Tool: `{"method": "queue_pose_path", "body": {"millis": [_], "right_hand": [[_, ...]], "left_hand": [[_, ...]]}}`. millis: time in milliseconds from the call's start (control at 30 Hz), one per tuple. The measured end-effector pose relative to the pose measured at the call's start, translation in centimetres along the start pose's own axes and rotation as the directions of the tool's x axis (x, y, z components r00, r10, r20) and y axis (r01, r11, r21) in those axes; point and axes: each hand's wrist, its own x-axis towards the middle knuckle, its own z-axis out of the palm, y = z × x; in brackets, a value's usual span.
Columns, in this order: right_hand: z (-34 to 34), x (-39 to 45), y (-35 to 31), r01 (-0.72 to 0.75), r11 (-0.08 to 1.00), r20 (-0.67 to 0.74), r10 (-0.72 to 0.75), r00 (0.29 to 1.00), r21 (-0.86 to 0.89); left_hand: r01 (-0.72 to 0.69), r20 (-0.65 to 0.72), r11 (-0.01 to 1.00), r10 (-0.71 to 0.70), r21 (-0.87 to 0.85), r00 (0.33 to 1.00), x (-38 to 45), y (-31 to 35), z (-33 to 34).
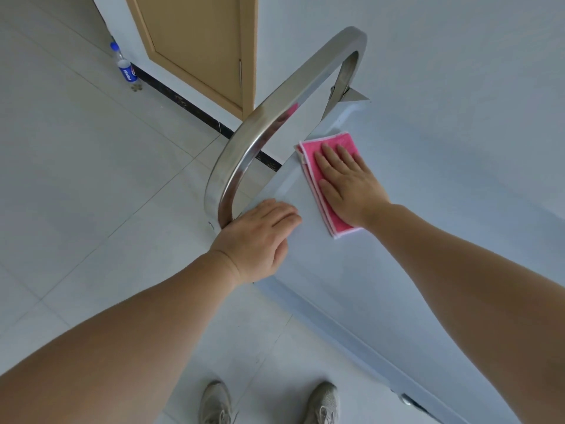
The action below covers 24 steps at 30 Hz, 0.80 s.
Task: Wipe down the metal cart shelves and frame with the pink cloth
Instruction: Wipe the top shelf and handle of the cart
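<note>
The metal cart's top shelf (428, 209) is a pale, reflective flat surface filling the right half of the view. Its shiny curved handle bar (275, 117) arches over the shelf's left end. A folded pink cloth (318, 179) lies flat on the shelf near that end. My right hand (348, 182) presses flat on the cloth, fingers spread and pointing away from me. My left hand (260, 237) rests palm down on the shelf's near corner, beside the base of the handle, holding nothing.
A plastic bottle with a blue label (123, 67) stands on the tiled floor by the wall at upper left. A wooden door (198, 47) is behind the cart. My two shoes (269, 405) stand on the floor beside the cart's near edge.
</note>
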Motion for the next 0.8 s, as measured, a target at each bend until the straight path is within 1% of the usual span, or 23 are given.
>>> {"method": "queue_pose_path", "body": {"millis": [100, 167, 233, 333, 433, 600, 800], "right_hand": [[0.0, 0.1, 0.1, -0.002, 1.0, -0.027, 0.002, 1.0, 0.006], [0.1, 0.1, 0.2, -0.005, 1.0, -0.019, 0.005, 1.0, -0.004], [0.1, 0.1, 0.1, -0.016, 1.0, -0.014, 0.016, 1.0, -0.023], [0.2, -0.2, -0.9, -0.055, 0.998, -0.005, 0.055, 0.998, -0.009], [0.3, -1.2, -2.9, -0.055, 0.998, 0.009, 0.055, 0.998, -0.002], [0.6, -3.2, -7.0, 0.012, 1.0, 0.035, -0.011, 0.999, -0.029], [1.1, -5.5, -10.9, 0.133, 0.99, 0.052, -0.131, 0.99, -0.042]], "left_hand": [[-0.032, -0.073, 0.996, 0.026, -0.08, 0.997, -1.0, -0.3, -0.7], [-0.045, -0.116, 0.994, 0.034, -0.098, 0.993, -3.0, -0.6, -1.2], [-0.028, -0.122, 0.995, 0.017, -0.093, 0.992, -5.9, -0.8, -1.5], [0.052, -0.084, 0.993, -0.061, -0.105, 0.995, -10.4, -1.0, -1.1], [0.094, -0.01, 0.989, -0.095, -0.114, 0.995, -13.6, -0.9, -0.3], [0.178, 0.089, 0.968, -0.164, -0.176, 0.982, -15.9, -0.5, 1.2], [0.236, 0.08, 0.946, -0.224, -0.222, 0.971, -16.9, -0.4, 2.4]]}}
